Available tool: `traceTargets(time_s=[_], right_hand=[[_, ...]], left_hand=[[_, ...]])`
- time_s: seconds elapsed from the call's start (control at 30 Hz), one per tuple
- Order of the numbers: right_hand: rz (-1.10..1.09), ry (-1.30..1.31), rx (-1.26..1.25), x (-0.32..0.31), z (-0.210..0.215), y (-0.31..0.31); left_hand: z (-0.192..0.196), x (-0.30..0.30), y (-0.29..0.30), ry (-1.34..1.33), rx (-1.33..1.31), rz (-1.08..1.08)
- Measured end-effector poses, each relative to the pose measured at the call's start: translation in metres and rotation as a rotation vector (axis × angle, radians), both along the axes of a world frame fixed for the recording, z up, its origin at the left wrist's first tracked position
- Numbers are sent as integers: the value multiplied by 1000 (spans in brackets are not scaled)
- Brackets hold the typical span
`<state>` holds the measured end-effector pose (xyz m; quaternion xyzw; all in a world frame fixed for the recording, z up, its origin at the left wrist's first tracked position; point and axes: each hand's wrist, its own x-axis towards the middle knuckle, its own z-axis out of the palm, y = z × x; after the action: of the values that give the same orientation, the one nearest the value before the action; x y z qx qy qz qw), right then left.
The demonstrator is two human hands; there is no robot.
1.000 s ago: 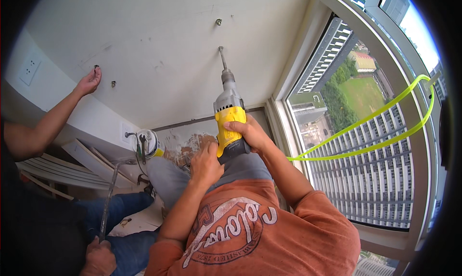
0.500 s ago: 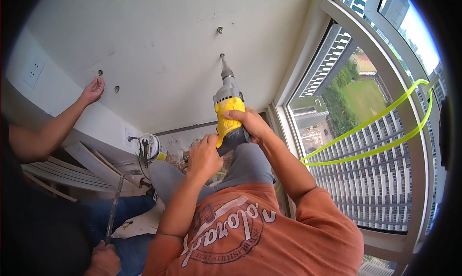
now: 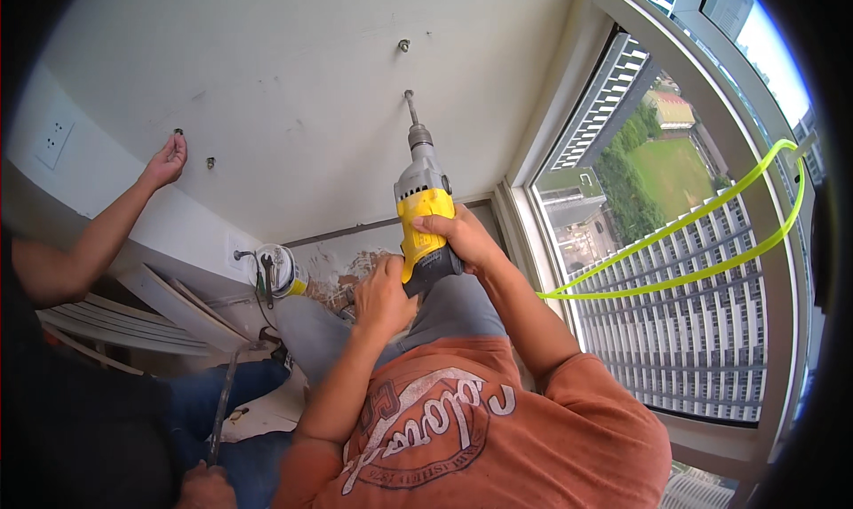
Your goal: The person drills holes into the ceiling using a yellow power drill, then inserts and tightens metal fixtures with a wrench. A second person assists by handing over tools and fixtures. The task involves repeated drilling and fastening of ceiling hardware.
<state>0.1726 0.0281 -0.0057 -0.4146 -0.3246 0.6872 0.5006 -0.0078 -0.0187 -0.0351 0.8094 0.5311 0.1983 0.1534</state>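
A yellow, grey and black power drill points up at the white wall, and its long bit meets the wall at the tip. My right hand is wrapped round the drill's yellow body from the right, thumb across it. Closed on the rear grip from the left is my left hand; its fingertips are partly hidden. Above the bit a metal anchor bolt sticks out of the wall. How deep the bit sits cannot be seen.
At left, a co-worker's hand pinches a bolt near another anchor bolt; the other hand holds a metal bar. A white bucket with tools stands at the wall's foot. Window frame and a yellow-green strap lie right.
The drill has drawn back a little from the wall, so more of the bit shows. The co-worker's lower hand and metal bar have shifted slightly right and down.
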Motion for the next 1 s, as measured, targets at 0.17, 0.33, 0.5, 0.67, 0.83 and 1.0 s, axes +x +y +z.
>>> traceTargets(time_s=[0.17, 0.33, 0.5, 0.67, 0.83, 1.0], right_hand=[[-28, -60, 13, -5, -12, 5], [-14, 33, -66, -8, -8, -3], [54, 175, -158, -5, -5, -1], [7, 35, -75, -6, -3, -16], [39, 113, -111, -2, -4, -4], [11, 5, -80, 1, -4, -11]], left_hand=[[4, 15, 3, 0, 68, 90], [-6, 13, 3, 22, 31, 107], [6, 10, 2, 66, 56, 81], [10, 15, -15, 10, 33, 122], [2, 15, -2, 41, 24, 97], [2, 19, -9, 92, -54, 117]])
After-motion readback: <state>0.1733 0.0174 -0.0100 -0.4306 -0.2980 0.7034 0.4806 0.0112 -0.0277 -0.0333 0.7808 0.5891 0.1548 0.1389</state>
